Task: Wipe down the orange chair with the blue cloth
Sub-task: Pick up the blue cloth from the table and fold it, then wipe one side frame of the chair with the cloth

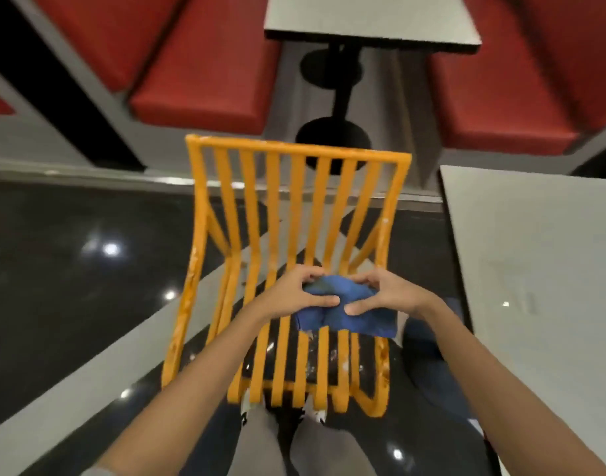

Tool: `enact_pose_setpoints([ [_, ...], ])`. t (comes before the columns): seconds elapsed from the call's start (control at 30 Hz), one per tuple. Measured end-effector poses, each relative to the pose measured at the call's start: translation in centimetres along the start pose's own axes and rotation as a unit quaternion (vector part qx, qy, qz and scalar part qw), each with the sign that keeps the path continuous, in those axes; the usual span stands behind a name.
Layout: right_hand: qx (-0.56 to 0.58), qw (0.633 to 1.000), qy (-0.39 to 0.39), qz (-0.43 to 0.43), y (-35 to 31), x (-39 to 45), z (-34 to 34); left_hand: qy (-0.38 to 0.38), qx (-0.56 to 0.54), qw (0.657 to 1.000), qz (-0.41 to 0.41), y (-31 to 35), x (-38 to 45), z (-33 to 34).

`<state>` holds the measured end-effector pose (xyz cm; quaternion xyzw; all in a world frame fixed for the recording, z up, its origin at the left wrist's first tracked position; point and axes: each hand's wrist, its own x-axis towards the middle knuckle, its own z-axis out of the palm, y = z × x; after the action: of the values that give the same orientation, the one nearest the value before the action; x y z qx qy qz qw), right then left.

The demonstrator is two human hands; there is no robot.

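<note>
I see both hands, left hand (303,293) and right hand (380,293), fingers pinching the bunched blue cloth (346,312) over the orange chair (294,214) seat; wiping looks barely begun, backrest slats left.

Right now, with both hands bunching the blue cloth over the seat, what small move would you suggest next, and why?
Probably press the blue cloth flat onto the seat slats of the orange chair and stroke along them: the left hand and right hand hold it wadded, and pale smudges mark the frame.
</note>
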<state>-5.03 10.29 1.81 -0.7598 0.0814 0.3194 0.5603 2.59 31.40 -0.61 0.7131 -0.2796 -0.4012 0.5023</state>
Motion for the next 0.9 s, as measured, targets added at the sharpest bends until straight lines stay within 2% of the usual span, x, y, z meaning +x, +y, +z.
enact_pose_setpoints([
  [0.17,0.054,0.998,0.023,-0.023,-0.4,5.5,9.9,0.156,-0.121,0.978,-0.07,-6.5,-8.4,-2.1],
  [0.33,0.197,0.98,0.003,0.016,-0.1,9.1,18.2,0.278,-0.203,0.934,-0.096,-12.3,-15.2,-2.9],
  [0.43,0.315,0.947,0.016,0.069,0.8,10.8,23.0,0.347,-0.225,0.904,-0.111,-16.0,-17.9,-3.2],
  [0.63,0.46,0.859,0.12,0.193,2.8,13.2,31.6,0.482,-0.242,0.832,-0.133,-22.7,-21.7,-5.4],
  [0.7,0.475,0.832,0.184,0.219,3.3,13.8,34.3,0.497,-0.272,0.811,-0.15,-24.8,-22.6,-6.4],
  [0.77,0.469,0.815,0.254,0.225,3.9,14.8,36.9,0.478,-0.306,0.803,-0.182,-27.0,-23.0,-7.4],
  [0.83,0.444,0.812,0.307,0.221,4.2,16.2,39.1,0.43,-0.325,0.819,-0.199,-28.4,-23.0,-8.0],
  [0.9,0.421,0.823,0.329,0.194,3.9,18.1,40.8,0.381,-0.331,0.841,-0.192,-29.0,-22.7,-8.4],
])
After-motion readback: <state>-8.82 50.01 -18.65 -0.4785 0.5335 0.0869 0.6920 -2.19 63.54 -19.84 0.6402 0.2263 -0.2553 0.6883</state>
